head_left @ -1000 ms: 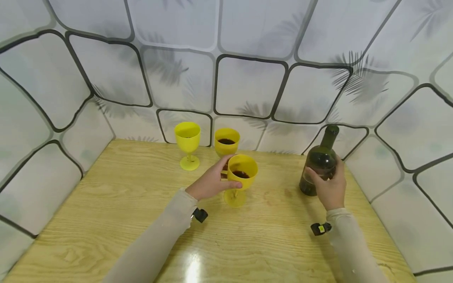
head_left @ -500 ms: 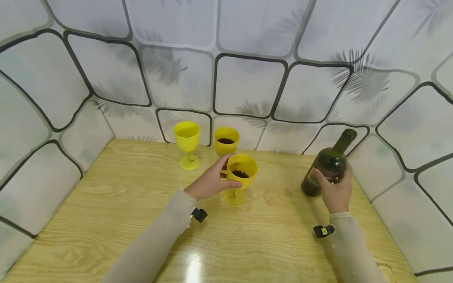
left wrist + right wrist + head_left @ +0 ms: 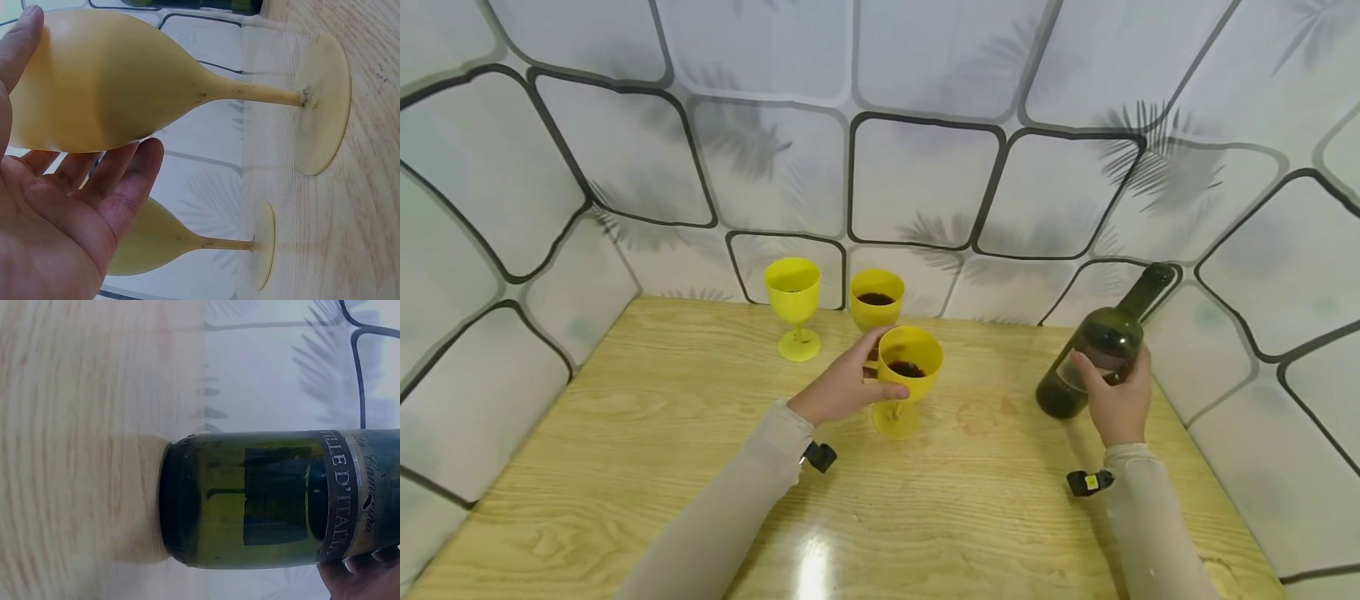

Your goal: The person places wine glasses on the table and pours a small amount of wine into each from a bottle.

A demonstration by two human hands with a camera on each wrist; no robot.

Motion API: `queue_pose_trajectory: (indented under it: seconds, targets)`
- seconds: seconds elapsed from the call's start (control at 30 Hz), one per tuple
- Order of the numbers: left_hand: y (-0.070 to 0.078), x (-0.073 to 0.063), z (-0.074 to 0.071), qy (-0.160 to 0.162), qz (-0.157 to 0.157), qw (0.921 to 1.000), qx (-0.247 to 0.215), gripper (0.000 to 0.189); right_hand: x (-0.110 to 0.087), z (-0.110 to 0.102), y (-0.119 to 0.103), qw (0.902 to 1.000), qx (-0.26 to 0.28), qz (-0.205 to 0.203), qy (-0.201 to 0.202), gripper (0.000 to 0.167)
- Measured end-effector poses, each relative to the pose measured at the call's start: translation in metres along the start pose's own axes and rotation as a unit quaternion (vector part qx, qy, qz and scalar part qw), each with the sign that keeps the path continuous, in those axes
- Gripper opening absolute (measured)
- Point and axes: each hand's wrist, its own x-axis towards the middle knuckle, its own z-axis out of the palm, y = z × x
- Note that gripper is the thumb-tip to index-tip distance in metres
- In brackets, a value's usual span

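My left hand (image 3: 842, 385) holds the bowl of a yellow plastic goblet (image 3: 910, 353), thumb on the near side and fingers on the far side. The goblet stands upright on the table with dark liquid inside; its stem and round foot (image 3: 322, 105) show in the left wrist view. At the right, my right hand (image 3: 1116, 398) grips a dark green wine bottle (image 3: 1105, 337) around its labelled middle. The bottle's neck leans to the right. Its base (image 3: 181, 500) is close to the tabletop; whether it touches I cannot tell.
Two more yellow goblets stand near the back wall: a left one (image 3: 793, 293) and a middle one (image 3: 877, 292) holding dark liquid, partly behind the held goblet. The wooden table (image 3: 700, 417) is bounded by patterned walls (image 3: 925, 179) at the back and both sides.
My right hand has tilted the bottle from nearly upright, its neck swinging to the right, and the hand has shifted slightly right. The left hand and its goblet have stayed put.
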Motion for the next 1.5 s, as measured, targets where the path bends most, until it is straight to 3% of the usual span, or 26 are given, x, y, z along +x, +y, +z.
queue_pose_trajectory:
  seconds: [0.3, 0.5, 0.7, 0.9, 1.23, 1.5]
  targets:
    - [0.001, 0.002, 0.001, -0.001, 0.006, 1.0000, -0.001, 0.089, 0.000, 0.001, 0.010, 0.9990, 0.013, 0.042, -0.008, 0.066]
    - [0.009, 0.010, 0.009, 0.008, 0.017, 0.9997, -0.014, 0.090, -0.001, 0.003, 0.013, 0.9989, 0.042, 0.020, -0.002, 0.063]
    - [0.025, 0.035, 0.028, 0.035, 0.022, 0.9989, -0.020, 0.086, -0.003, 0.007, 0.011, 0.9991, 0.042, -0.002, 0.002, 0.061]
    - [0.035, 0.064, 0.045, 0.087, 0.002, 0.9958, -0.026, 0.088, -0.013, 0.010, -0.011, 0.9987, 0.045, -0.024, -0.006, 0.061]
    - [0.032, 0.109, 0.066, 0.171, -0.007, 0.9847, -0.032, 0.091, -0.016, 0.013, -0.017, 0.9984, 0.044, -0.034, -0.010, 0.064]
    - [0.031, 0.134, 0.085, 0.189, -0.026, 0.9782, -0.082, 0.092, -0.017, 0.010, -0.020, 0.9978, 0.046, -0.047, -0.007, 0.060]
